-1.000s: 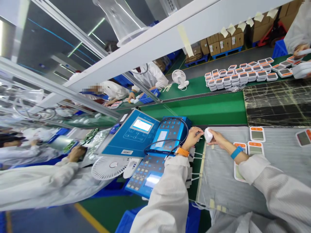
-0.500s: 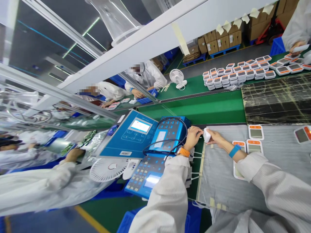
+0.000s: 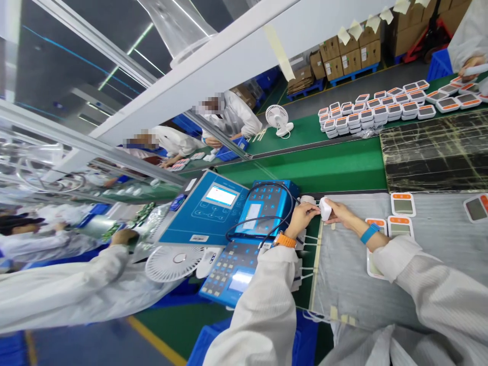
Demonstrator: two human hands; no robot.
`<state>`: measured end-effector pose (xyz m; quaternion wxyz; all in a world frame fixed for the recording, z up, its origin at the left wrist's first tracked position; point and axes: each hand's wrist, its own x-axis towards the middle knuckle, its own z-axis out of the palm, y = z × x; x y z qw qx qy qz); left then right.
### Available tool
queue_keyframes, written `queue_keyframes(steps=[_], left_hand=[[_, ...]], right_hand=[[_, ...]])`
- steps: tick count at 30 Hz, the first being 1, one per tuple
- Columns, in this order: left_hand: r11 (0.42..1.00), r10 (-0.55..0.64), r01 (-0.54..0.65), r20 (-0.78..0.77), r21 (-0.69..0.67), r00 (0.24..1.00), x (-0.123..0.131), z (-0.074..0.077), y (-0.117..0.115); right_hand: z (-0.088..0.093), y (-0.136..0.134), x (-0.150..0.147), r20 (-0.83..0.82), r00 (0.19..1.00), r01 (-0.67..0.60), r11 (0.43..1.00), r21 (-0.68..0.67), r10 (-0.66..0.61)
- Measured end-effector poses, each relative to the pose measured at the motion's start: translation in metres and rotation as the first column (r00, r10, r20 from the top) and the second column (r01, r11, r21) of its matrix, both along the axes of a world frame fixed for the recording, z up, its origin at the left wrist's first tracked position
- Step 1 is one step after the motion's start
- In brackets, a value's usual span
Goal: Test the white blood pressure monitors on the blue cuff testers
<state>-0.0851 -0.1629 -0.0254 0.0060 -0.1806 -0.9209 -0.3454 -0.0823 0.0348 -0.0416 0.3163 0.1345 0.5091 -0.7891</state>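
In my right hand [image 3: 340, 213] I hold a small white plastic device [image 3: 325, 209] upright, fingers closed on its right side. My left hand [image 3: 302, 218], above an orange watch band [image 3: 285, 239], is pinched at the left side of that device. What its fingertips grip is too small to make out. Just behind the left hand a round white object [image 3: 307, 199] shows in part. White handheld units with orange buttons and grey screens, such as this one [image 3: 402, 204], lie on the grey mat [image 3: 343, 274]. Another unit [image 3: 377, 264] is partly covered by my right sleeve.
Blue test instruments [image 3: 249, 223] with a black cable stand left of my hands. A white fan [image 3: 175, 263] is beside them. Beyond the green belt [image 3: 328, 173], several units [image 3: 379, 114] are stacked in rows. A co-worker's arm [image 3: 99, 269] reaches in from the left.
The white device has turned slightly in my right hand and shows more of its face. Both hands stay in nearly the same place. The camera view has shifted a little.
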Motion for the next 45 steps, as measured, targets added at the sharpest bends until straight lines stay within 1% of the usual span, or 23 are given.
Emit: queue_keyframes(steps=[3,8,15,20,26,28,31,33,34,35,36,37,38,39,40,41,42,43,44,45], left_hand=[[1.0,-0.01,0.011,-0.018,0.018,1.0,0.0,0.0,0.001],[0.996,-0.06,0.063,-0.049,0.061,0.997,0.004,0.002,0.001],[0.995,-0.054,0.056,-0.024,0.078,0.998,0.005,0.005,0.003],[0.995,-0.045,0.046,-0.016,0.084,0.999,0.004,0.003,0.003],[0.997,0.017,-0.016,-0.008,0.071,1.0,0.006,-0.003,0.002],[0.998,0.028,-0.028,-0.004,0.058,1.0,0.006,-0.002,0.001],[0.999,0.013,-0.014,0.024,0.038,1.0,0.006,0.002,0.001],[1.0,0.002,-0.002,0.053,-0.005,0.999,0.005,0.007,0.003],[0.999,-0.003,0.006,0.067,-0.044,0.998,0.003,0.01,0.005],[0.996,-0.012,0.019,0.08,-0.09,0.997,0.002,0.012,0.007],[0.99,-0.026,0.038,0.094,-0.136,0.995,0.0,0.014,0.009],[0.983,-0.045,0.063,0.109,-0.171,0.993,-0.002,0.015,0.011],[0.978,-0.068,0.09,0.123,-0.186,0.99,-0.005,0.015,0.013],[0.975,-0.089,0.114,0.136,-0.188,0.987,-0.007,0.015,0.015],[0.974,-0.105,0.131,0.145,-0.183,0.984,-0.009,0.015,0.016],[0.974,-0.115,0.141,0.149,-0.177,0.982,-0.011,0.015,0.017],[0.973,-0.121,0.147,0.15,-0.176,0.981,-0.013,0.015,0.017],[0.971,-0.125,0.151,0.15,-0.184,0.981,-0.014,0.015,0.017],[0.968,-0.126,0.154,0.147,-0.198,0.981,-0.014,0.015,0.016],[0.964,-0.125,0.153,0.14,-0.216,0.982,-0.014,0.017,0.015]], right_hand=[[-0.002,-0.002,0.0,-0.02,1.0,0.002,1.0,0.018,-0.002],[-0.003,-0.004,0.0,-0.035,0.999,0.013,0.999,0.049,-0.012],[0.003,-0.003,0.001,-0.039,0.999,0.005,0.997,0.071,-0.002],[0.001,-0.005,0.002,-0.043,0.999,0.015,0.996,0.085,-0.011],[-0.005,-0.013,0.005,-0.114,0.992,0.068,0.984,0.163,-0.05],[-0.005,-0.017,0.005,-0.124,0.991,0.078,0.98,0.184,-0.056],[0.0,-0.024,0.007,-0.124,0.988,0.118,0.963,0.243,-0.09],[0.005,-0.025,0.01,-0.208,0.976,0.135,0.936,0.324,-0.069],[0.008,-0.022,0.012,-0.284,0.959,0.12,0.919,0.376,-0.009],[0.01,-0.015,0.016,-0.368,0.926,0.092,0.894,0.438,0.085],[0.012,-0.004,0.02,-0.446,0.873,0.065,0.858,0.509,0.198],[0.013,0.013,0.025,-0.5,0.81,0.058,0.807,0.588,0.307],[0.014,0.034,0.031,-0.524,0.758,0.083,0.739,0.668,0.389],[0.013,0.059,0.037,-0.529,0.725,0.148,0.649,0.746,0.442],[0.012,0.087,0.042,-0.518,0.716,0.24,0.531,0.812,0.468],[0.011,0.117,0.047,-0.497,0.731,0.332,0.392,0.858,0.467],[0.009,0.146,0.051,-0.466,0.761,0.389,0.257,0.885,0.451],[0.006,0.172,0.054,-0.43,0.783,0.406,0.154,0.901,0.45],[0.003,0.193,0.056,-0.398,0.787,0.405,0.092,0.91,0.472],[0.001,0.21,0.057,-0.373,0.78,0.402,0.054,0.914,0.503]])
